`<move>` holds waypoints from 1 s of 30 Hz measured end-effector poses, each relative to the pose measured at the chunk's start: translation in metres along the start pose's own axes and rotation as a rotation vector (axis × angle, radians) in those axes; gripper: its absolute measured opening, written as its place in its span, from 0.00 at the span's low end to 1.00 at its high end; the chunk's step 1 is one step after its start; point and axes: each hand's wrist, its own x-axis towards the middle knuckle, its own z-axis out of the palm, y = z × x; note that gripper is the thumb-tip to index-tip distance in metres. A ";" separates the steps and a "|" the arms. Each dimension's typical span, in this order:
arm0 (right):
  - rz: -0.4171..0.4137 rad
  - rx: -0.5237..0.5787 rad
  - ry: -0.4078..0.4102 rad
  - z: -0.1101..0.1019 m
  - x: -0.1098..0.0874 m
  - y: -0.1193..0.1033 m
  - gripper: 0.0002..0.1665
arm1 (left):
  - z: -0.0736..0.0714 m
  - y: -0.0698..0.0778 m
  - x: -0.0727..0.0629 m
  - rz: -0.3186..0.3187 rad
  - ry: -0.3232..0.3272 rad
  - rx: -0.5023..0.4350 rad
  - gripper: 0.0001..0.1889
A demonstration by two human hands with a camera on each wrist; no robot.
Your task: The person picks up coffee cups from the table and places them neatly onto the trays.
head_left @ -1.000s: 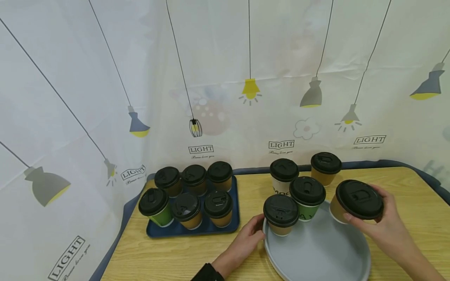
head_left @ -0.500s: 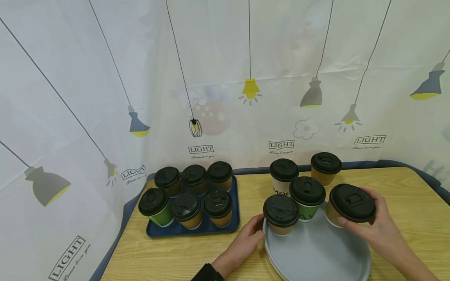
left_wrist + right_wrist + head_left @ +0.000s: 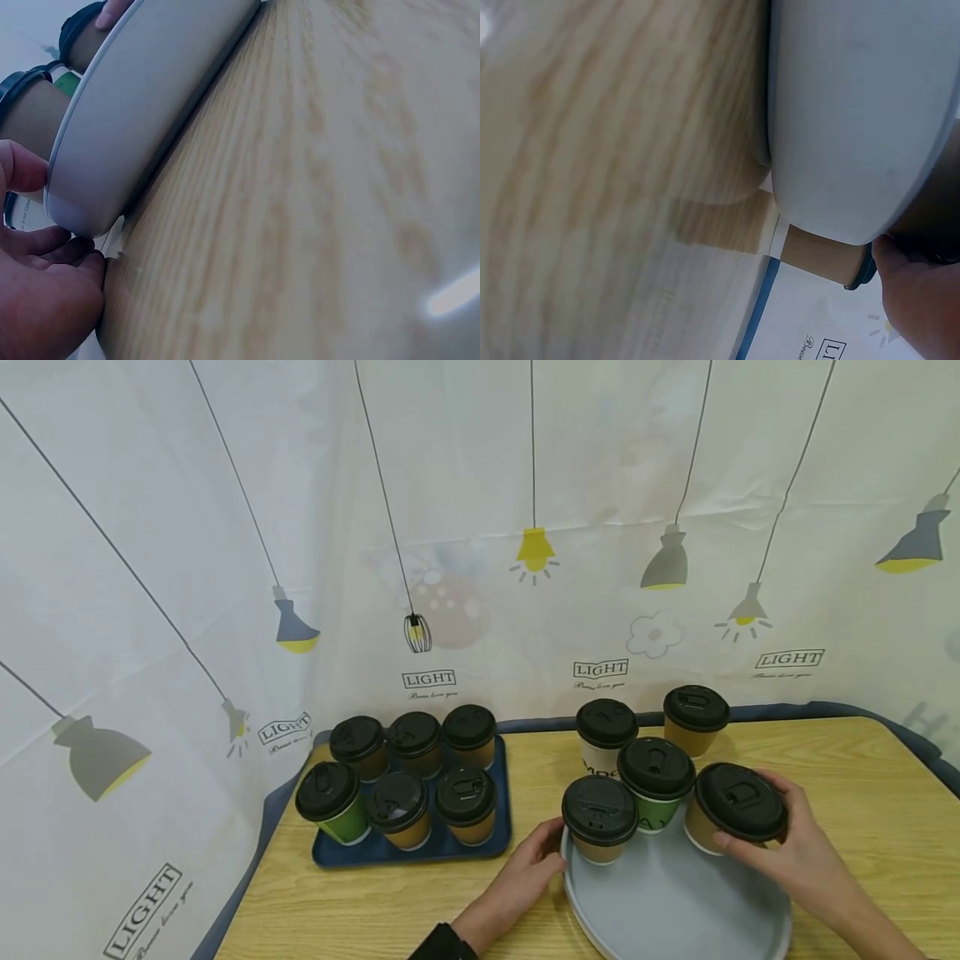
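In the head view my right hand [image 3: 798, 843] grips a brown paper coffee cup [image 3: 701, 822] with a black lid, low over the right back part of a round grey tray [image 3: 697, 902]. Whether its base touches the tray, I cannot tell. My left hand [image 3: 525, 868] holds the tray's left rim; the left wrist view shows the thumb on the rim and curled fingers [image 3: 52, 244] below it. On the tray stand another lidded brown cup [image 3: 600, 818], beside the left hand, and a green lidded cup [image 3: 656, 781] between the two brown ones.
Behind the round tray, a white lidded cup [image 3: 606, 735] and a brown one [image 3: 695, 720] stand on the wooden table [image 3: 360, 910]. To the left, a dark blue rectangular tray [image 3: 412, 853] bears several lidded cups. A printed curtain [image 3: 480, 568] hangs behind the table.
My right hand has moved left and slightly toward me with the brown coffee cup, bringing it nearer the green cup. The left hand has stayed on the tray's rim.
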 end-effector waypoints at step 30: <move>0.023 0.028 -0.124 -0.012 -0.006 0.012 0.67 | 0.001 -0.004 0.002 0.017 -0.025 -0.036 0.40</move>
